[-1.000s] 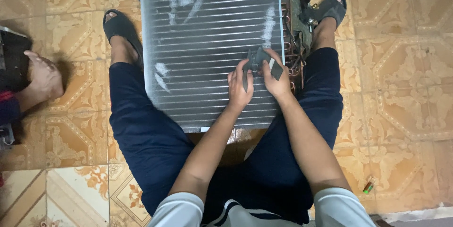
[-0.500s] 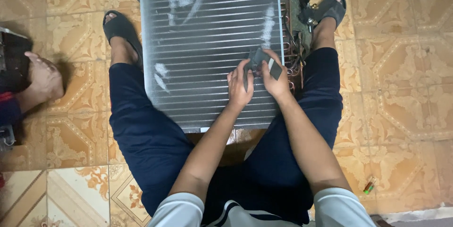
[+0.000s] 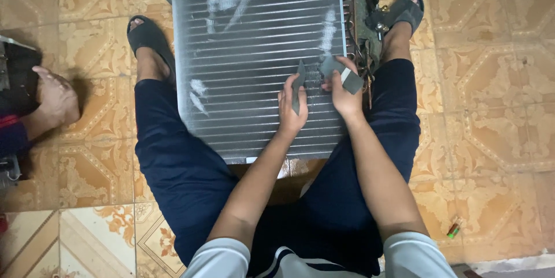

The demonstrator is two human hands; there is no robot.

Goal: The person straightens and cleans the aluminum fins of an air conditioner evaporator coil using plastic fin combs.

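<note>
A finned metal coil panel of an air-conditioner unit lies flat on the floor between my legs, with white scuffed patches on its fins. My left hand rests on the panel and pinches a thin dark grey strip that stands upright. My right hand is near the panel's right edge and grips a dark grey flat piece with a pale end. The two pieces are apart. Copper tubing runs along the panel's right side.
The floor is patterned orange tile. Another person's hand rests on a dark object at the left edge. My sandalled feet flank the panel. A small red and green object lies on the tiles at lower right.
The grey piece held together in both hands has come apart: my right hand moved right with one part, my left hand keeps the thin strip.
</note>
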